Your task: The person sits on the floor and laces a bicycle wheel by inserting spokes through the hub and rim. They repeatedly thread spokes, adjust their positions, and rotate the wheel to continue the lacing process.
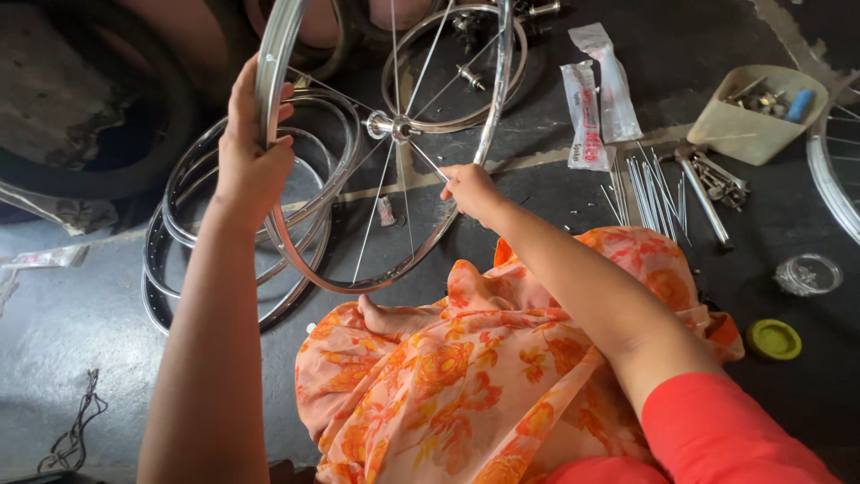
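Wheel rim [296,143] with hub [391,126] and several spokes fitted, held upright over the dark floor in front of the person's lap. Left hand [246,148] wrapped around rim's left edge, fingers closed on it. Right hand [468,188] pinching one spoke [428,163] near rim's lower right. Beige scoop-shaped tray [751,116] upper right: small metal parts plus one blue piece. Loose spokes [649,188] bundled on the floor beside it, count unclear. Two plastic packets [598,99]. Bare rims [188,233] stacked at left, about three. One clear lid [808,273], one green lid [774,340]. Orange floral cloth [466,376] on lap.
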